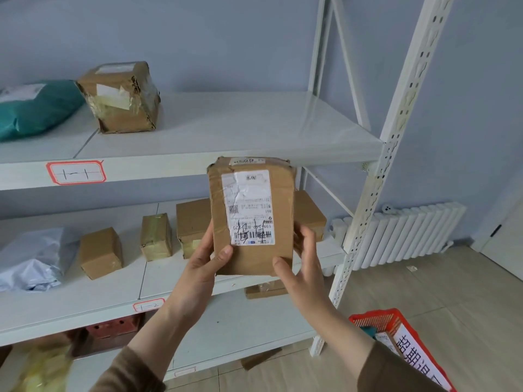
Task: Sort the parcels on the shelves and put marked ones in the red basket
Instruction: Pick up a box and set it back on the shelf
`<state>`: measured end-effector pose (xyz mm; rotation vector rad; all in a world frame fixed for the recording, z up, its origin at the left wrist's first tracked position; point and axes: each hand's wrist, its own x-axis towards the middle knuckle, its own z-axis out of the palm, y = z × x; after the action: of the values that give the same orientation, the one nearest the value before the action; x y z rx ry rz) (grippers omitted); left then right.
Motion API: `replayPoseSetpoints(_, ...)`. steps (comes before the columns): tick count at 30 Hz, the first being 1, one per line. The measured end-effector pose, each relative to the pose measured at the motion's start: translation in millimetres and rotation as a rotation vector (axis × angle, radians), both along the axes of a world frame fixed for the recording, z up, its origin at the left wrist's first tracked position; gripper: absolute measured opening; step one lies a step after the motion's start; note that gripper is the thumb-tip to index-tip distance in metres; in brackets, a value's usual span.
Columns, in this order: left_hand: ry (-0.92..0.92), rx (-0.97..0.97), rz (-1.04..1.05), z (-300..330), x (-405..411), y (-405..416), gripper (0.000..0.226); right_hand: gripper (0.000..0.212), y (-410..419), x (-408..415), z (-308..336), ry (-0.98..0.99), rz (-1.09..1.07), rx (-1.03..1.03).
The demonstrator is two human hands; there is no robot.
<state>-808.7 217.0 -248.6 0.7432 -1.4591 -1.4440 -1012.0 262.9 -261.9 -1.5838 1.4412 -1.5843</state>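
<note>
Item: cardboard parcel, apparently pen-marked | Hold: left hand, right hand grasping sides | Risk: misread smudged mark, wrongly skipping red basket

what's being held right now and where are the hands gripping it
A brown cardboard parcel, held upright by its lower end: left hand and right hand on the sides.
</note>
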Motion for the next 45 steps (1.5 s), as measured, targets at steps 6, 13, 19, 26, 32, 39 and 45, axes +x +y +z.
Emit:
replayPoseSetpoints(6,-0.078,0.007,-0.063,1,-3,6,0.065,0.066,-7,-5,6,-0.096,0.000,0.057)
replayPoseSetpoints(13,-0.071,-0.047,-0.074,24,-5,8,0.080,0.064,-14,-2,26,-0.186,0.070,-0.035)
replayPoseSetpoints(19,-0.063,-0.085,0.044,68,-3,-6,0.081,0.067,-39,-2,76,-0.268,0.130,-0.085)
replayPoseSetpoints(26,-0.120,-0.170,0.241,150,-1,-67,0.095,0.037,-104,8,168,-0.401,0.113,-0.024)
replayPoseSetpoints(32,-0.148,-0.094,0.359,196,0,-165,0.085,0.040,-186,15,214,-0.355,0.160,0.143)
replayPoseSetpoints(39,-0.147,0.037,0.445,206,1,-252,0.086,0.031,-270,28,229,-0.322,0.152,0.251)
replayPoseSetpoints(45,-0.165,0.052,0.493,215,-12,-282,0.062,0.018,-296,38,233,-0.323,0.133,0.265)
